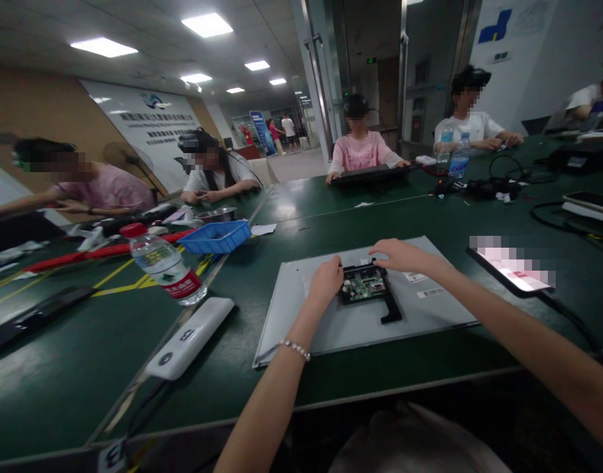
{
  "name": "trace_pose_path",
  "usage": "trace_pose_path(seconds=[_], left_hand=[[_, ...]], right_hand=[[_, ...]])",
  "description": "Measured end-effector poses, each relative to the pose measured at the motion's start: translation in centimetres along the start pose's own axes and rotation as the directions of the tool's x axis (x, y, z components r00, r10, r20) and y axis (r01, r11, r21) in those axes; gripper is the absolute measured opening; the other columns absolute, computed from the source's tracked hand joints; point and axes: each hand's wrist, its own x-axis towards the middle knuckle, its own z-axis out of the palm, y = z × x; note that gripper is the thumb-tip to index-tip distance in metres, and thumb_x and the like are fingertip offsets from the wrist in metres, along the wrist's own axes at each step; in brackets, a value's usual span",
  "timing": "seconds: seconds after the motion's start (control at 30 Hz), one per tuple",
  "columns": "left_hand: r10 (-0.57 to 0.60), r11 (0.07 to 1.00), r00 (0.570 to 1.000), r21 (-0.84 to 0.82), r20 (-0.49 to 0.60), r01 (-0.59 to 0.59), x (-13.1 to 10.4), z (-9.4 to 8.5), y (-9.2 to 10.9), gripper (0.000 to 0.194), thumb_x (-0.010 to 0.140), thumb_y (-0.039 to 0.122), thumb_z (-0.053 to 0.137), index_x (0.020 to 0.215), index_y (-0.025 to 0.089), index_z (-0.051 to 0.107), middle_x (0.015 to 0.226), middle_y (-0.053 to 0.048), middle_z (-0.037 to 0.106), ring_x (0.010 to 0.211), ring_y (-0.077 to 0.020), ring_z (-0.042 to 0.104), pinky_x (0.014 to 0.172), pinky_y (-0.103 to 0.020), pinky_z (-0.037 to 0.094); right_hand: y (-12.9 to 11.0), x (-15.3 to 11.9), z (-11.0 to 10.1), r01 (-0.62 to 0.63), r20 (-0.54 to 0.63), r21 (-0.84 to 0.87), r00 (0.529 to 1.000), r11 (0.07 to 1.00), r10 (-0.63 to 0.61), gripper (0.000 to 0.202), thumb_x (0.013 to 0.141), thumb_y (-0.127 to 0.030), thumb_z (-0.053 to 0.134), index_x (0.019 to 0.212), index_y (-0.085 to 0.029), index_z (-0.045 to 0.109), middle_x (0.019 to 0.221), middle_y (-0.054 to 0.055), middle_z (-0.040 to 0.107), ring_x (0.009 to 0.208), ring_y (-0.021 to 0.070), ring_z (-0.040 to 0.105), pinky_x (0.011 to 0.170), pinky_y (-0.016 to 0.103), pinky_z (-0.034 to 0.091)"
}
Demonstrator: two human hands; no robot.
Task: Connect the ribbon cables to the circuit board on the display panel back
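A green circuit board sits in a black plastic frame, which has an arm jutting toward me at its right. Both are over a flat grey metal-backed panel with printed labels. My left hand, a beaded bracelet at its wrist, is closed on the frame's left edge; its fingertips are partly hidden. At the far right corner, the curled fingers of my right hand grip the frame. Whether the frame is fixed to the panel I cannot tell.
Left of the panel are a white power bank, a red-capped water bottle and a blue tray. A lit phone with a cable lies at right. Several people sit around the green table, with more bottles and cables at the back right.
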Motion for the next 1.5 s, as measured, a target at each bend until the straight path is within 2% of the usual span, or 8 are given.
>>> trace_pose_path(seconds=[0.17, 0.37, 0.5, 0.73, 0.83, 0.93, 1.1, 1.5], left_hand=[[0.005, 1.0, 1.0, 0.012, 0.022, -0.005, -0.2, 0.0, -0.1, 0.02, 0.091, 0.018, 0.039, 0.106, 0.017, 0.052, 0.089, -0.01, 0.067, 0.089, -0.0218, 0.063, 0.075, -0.028, 0.044], [0.021, 1.0, 0.999, 0.021, 0.036, -0.022, -0.3, -0.1, -0.1, 0.021, 0.091, 0.018, 0.037, 0.107, 0.017, 0.051, 0.091, -0.01, 0.067, 0.088, -0.0213, 0.063, 0.074, -0.028, 0.044], [0.029, 0.999, 0.999, 0.035, 0.025, -0.03, -0.3, -0.1, -0.1, 0.02, 0.092, 0.018, 0.037, 0.105, 0.017, 0.051, 0.091, -0.01, 0.067, 0.087, -0.0214, 0.063, 0.072, -0.027, 0.044], [0.025, 0.999, 0.999, 0.034, 0.041, -0.026, -0.3, 0.1, -0.3, 0.021, 0.092, 0.019, 0.036, 0.108, 0.017, 0.051, 0.092, -0.01, 0.067, 0.089, -0.0215, 0.063, 0.074, -0.028, 0.044], [0.02, 0.999, 0.999, 0.028, 0.042, -0.021, -0.3, 0.1, -0.2, 0.021, 0.092, 0.02, 0.036, 0.107, 0.017, 0.051, 0.093, -0.01, 0.067, 0.09, -0.0207, 0.063, 0.074, -0.027, 0.043], [0.011, 0.999, 0.999, 0.029, 0.046, -0.012, -0.3, -0.1, -0.1, 0.021, 0.092, 0.02, 0.037, 0.107, 0.018, 0.051, 0.093, -0.01, 0.066, 0.089, -0.0204, 0.063, 0.073, -0.027, 0.043], [0.015, 0.999, 0.999, 0.038, 0.044, -0.017, -0.3, -0.1, -0.1, 0.02, 0.092, 0.02, 0.037, 0.107, 0.017, 0.051, 0.091, -0.01, 0.066, 0.089, -0.0209, 0.063, 0.074, -0.027, 0.043], [0.01, 0.998, 0.998, 0.057, 0.061, -0.013, -0.4, -0.4, 0.0, 0.021, 0.093, 0.02, 0.036, 0.108, 0.019, 0.051, 0.096, -0.01, 0.066, 0.092, -0.0212, 0.063, 0.074, -0.027, 0.044]], right_hand=[[-1.3, 2.3, 1.9, 0.018, 0.046, -0.073, 0.999, 0.997, -0.014, 0.024, 0.087, -0.026, 0.053, 0.104, -0.016, 0.067, 0.103, 0.011, 0.067, 0.098, 0.0216, 0.06, 0.084, 0.027, 0.043], [-1.9, 2.4, 2.6, 0.014, 0.018, -0.152, 1.0, 0.988, -0.012, 0.018, 0.088, -0.023, 0.053, 0.093, -0.018, 0.07, 0.095, 0.008, 0.068, 0.091, 0.02, 0.061, 0.076, 0.026, 0.042], [-1.9, 2.3, 2.4, 0.02, 0.008, -0.19, 1.0, 0.982, -0.019, 0.018, 0.088, -0.02, 0.051, 0.09, -0.017, 0.069, 0.092, 0.008, 0.068, 0.089, 0.0195, 0.061, 0.074, 0.026, 0.041], [-0.5, 1.0, 0.3, -0.087, -0.155, -0.232, 0.987, 0.969, 0.051, 0.024, 0.093, -0.024, 0.044, 0.097, -0.017, 0.066, 0.1, 0.008, 0.065, 0.089, 0.0186, 0.06, 0.072, 0.025, 0.042], [1.0, -0.5, 0.3, -0.094, -0.11, -0.259, 0.992, 0.961, 0.067, 0.023, 0.091, -0.022, 0.046, 0.094, -0.017, 0.067, 0.099, 0.009, 0.066, 0.091, 0.0204, 0.06, 0.075, 0.028, 0.043], [2.2, -1.9, 0.9, -0.092, -0.046, -0.16, 0.995, 0.983, 0.086, 0.021, 0.089, -0.024, 0.049, 0.097, -0.017, 0.068, 0.101, 0.009, 0.066, 0.092, 0.0203, 0.061, 0.08, 0.029, 0.044], [2.9, -2.8, 0.6, -0.152, -0.076, 0.063, 0.985, 0.986, 0.156, 0.027, 0.087, -0.031, 0.051, 0.105, -0.017, 0.066, 0.104, 0.009, 0.066, 0.093, 0.02, 0.061, 0.083, 0.029, 0.044], [3.1, -4.0, -0.5, -0.273, 0.267, 0.303, 0.944, 0.913, 0.194, 0.012, 0.072, -0.017, 0.057, 0.076, -0.017, 0.068, 0.078, 0.004, 0.069, 0.073, 0.018, 0.064, 0.066, 0.026, 0.048]])
